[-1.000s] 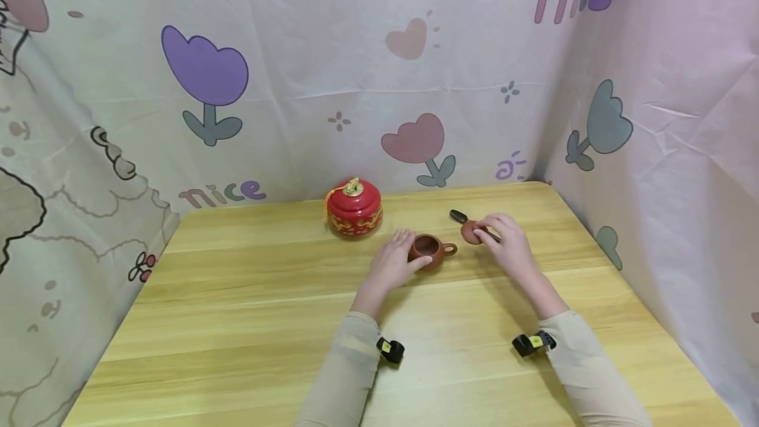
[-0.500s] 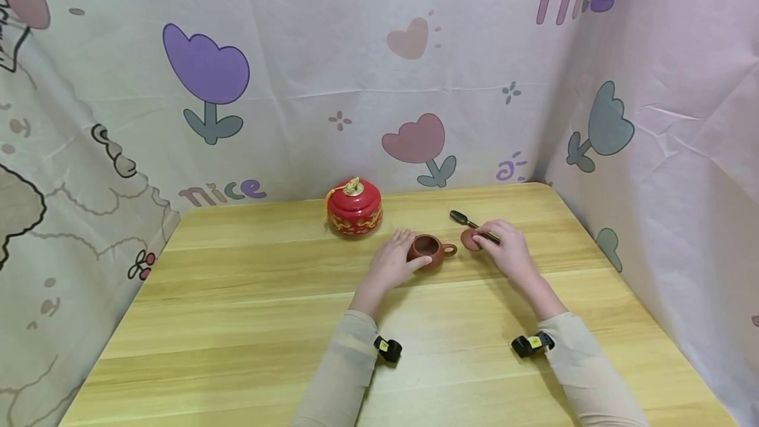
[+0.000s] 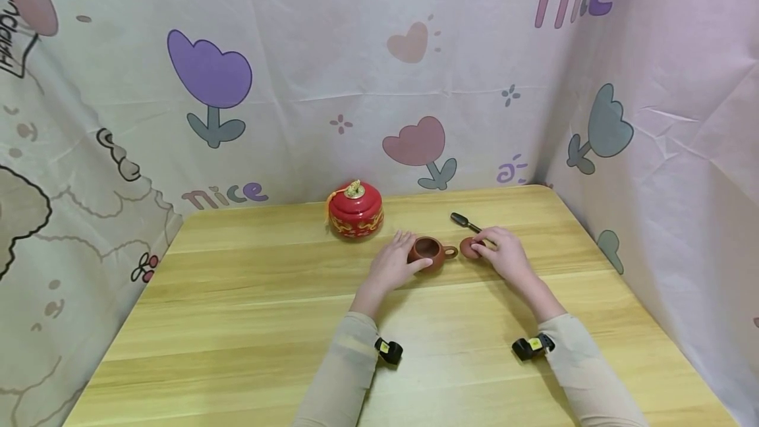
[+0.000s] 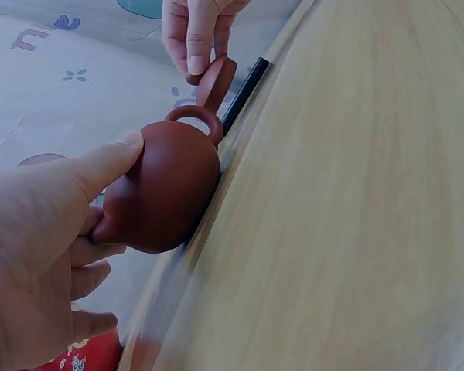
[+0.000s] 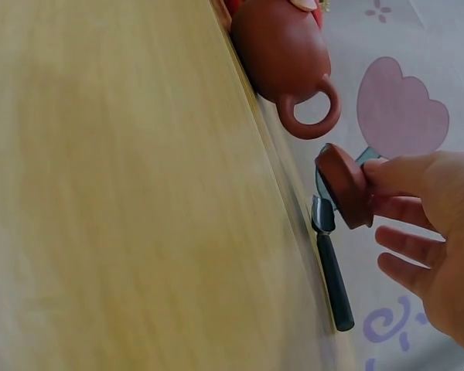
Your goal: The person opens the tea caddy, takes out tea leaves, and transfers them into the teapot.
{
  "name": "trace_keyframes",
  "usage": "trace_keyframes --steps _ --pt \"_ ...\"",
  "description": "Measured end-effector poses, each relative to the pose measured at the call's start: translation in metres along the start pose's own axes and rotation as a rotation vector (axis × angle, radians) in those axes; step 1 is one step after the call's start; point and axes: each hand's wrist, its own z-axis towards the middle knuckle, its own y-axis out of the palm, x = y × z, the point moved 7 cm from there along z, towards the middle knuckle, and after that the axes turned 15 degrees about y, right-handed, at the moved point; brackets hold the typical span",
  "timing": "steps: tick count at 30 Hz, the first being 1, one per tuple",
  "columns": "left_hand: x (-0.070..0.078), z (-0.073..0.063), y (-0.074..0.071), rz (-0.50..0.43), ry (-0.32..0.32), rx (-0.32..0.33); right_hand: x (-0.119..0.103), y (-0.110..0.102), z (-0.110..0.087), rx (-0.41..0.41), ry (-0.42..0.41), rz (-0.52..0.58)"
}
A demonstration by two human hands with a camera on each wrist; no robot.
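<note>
A small brown clay teapot (image 3: 435,259) stands on the table with its top uncovered. My left hand (image 3: 393,261) grips it on the spout side, thumb at the rim; the left wrist view shows the teapot's body (image 4: 164,189) and fingers behind the spout. Just beyond the handle, my right hand (image 3: 504,256) pinches the teapot lid (image 3: 468,248) between thumb and fingertips. In the right wrist view the lid (image 5: 346,185) is held tilted on edge, apart from the teapot's handle. A dark tea scoop (image 3: 459,219) lies behind the lid, its handle partly hidden by the right hand.
A red lidded jar (image 3: 356,213) with gold decoration and a yellow tassel stands behind and left of the teapot. Patterned cloth (image 3: 296,84) hangs along the back and sides of the wooden table (image 3: 237,335).
My right hand has brought the lid a little toward the near side, off the scoop in the head view, showing more of the scoop. The left hand and teapot stay in place.
</note>
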Motion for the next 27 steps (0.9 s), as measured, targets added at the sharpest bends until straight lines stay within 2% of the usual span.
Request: trace_keyframes --steps 9,27 --pt "0.0 0.0 0.001 -0.01 0.002 -0.002 0.005 0.006 -0.001 -0.086 0.048 -0.051" --pt "-0.001 0.001 0.001 -0.021 0.002 0.0 0.009 0.011 -0.001 -0.121 0.039 -0.074"
